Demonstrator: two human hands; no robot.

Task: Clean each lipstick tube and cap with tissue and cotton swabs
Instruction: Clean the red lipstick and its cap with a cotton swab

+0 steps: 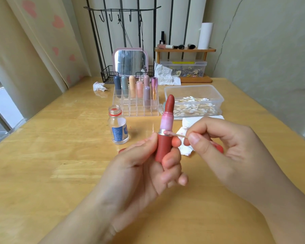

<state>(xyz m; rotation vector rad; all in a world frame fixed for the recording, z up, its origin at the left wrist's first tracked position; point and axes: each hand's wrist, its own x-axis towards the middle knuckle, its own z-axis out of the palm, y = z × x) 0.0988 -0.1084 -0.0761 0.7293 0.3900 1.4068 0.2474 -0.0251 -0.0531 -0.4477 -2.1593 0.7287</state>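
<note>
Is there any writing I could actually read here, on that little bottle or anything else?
No text here can be read.
Small glass bottle: blue and white label with printed lines, too small and blurred to read.
Clear storage box under the wooden shelf: yellow strip on its lid, no legible words.
Uncapped lipstick in the left hand: no visible marking.

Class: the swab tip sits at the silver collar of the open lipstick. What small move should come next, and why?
Probably turn the lipstick tube slightly in the left hand, so the cotton swab pinched by the right hand reaches a fresh stretch of collar. Its tip already looks pink.
</note>
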